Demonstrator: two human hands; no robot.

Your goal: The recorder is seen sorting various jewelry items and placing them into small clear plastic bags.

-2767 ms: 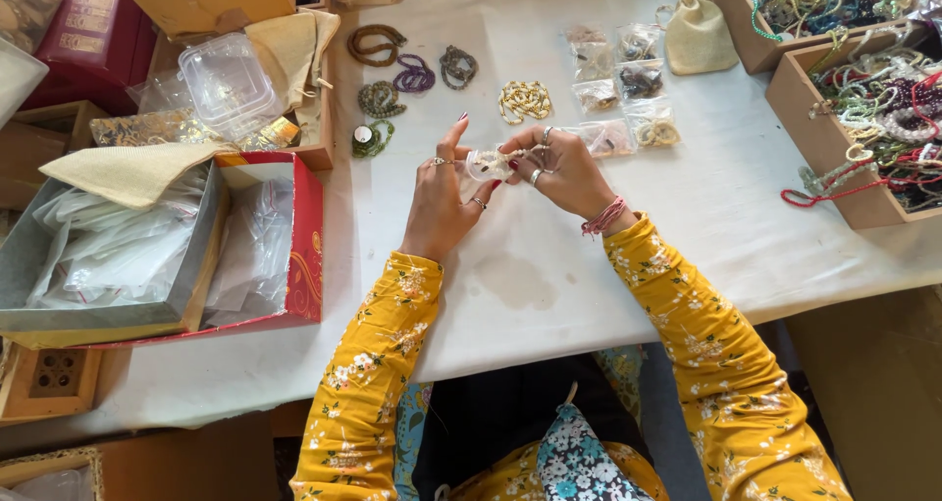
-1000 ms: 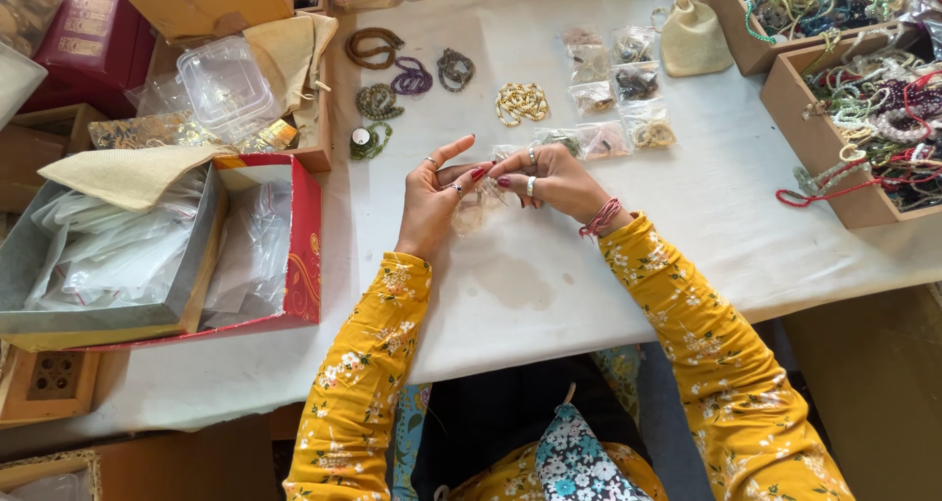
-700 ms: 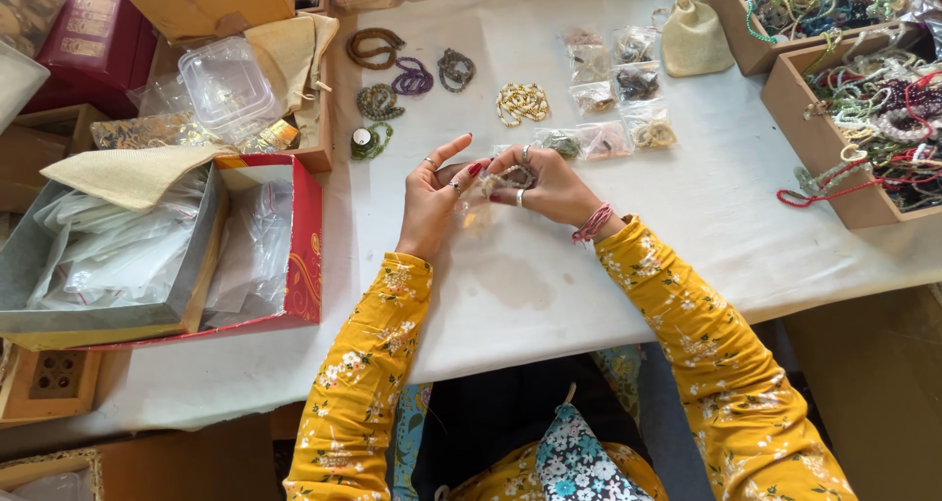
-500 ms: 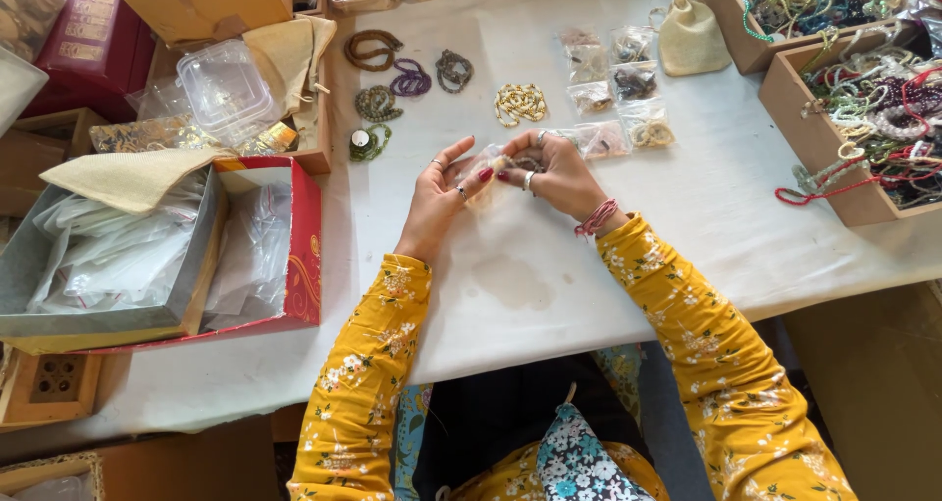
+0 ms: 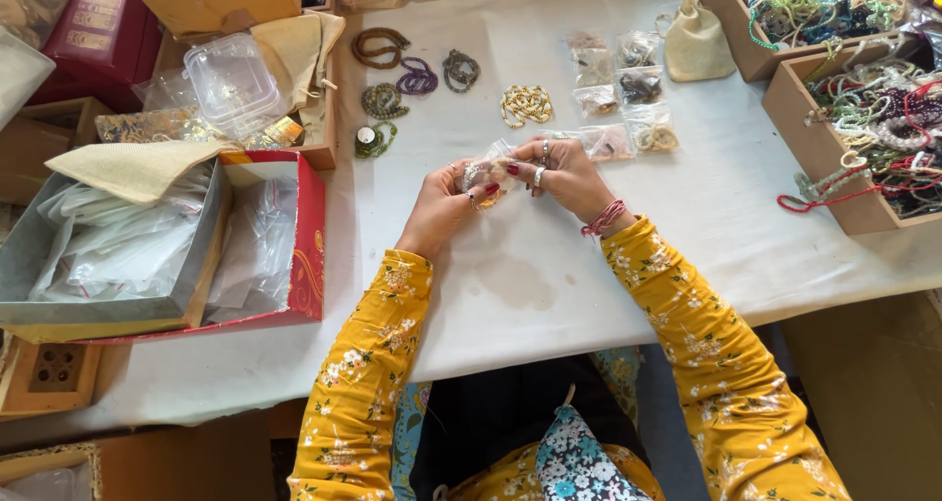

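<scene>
Both of my hands meet over the white table (image 5: 628, 265) around a small clear plastic pouch (image 5: 488, 172) with beads inside. My left hand (image 5: 440, 207) pinches the pouch from the left and below. My right hand (image 5: 567, 175), with rings and a red thread at the wrist, grips its right side from above. Just beyond the hands lie several filled clear pouches (image 5: 620, 97), a gold bead bracelet (image 5: 527, 104) and dark bead bracelets (image 5: 417, 74).
A red box (image 5: 294, 236) and a grey box (image 5: 108, 256) with plastic bags stand at the left. Cardboard boxes of bead strings (image 5: 863, 118) stand at the right. A cream cloth pouch (image 5: 695, 42) sits at the back, and a clear plastic container (image 5: 231, 77) at the back left.
My hands have stayed together over the same spot, turning and working the small pouch between the fingers. Nothing else on the table has moved.
</scene>
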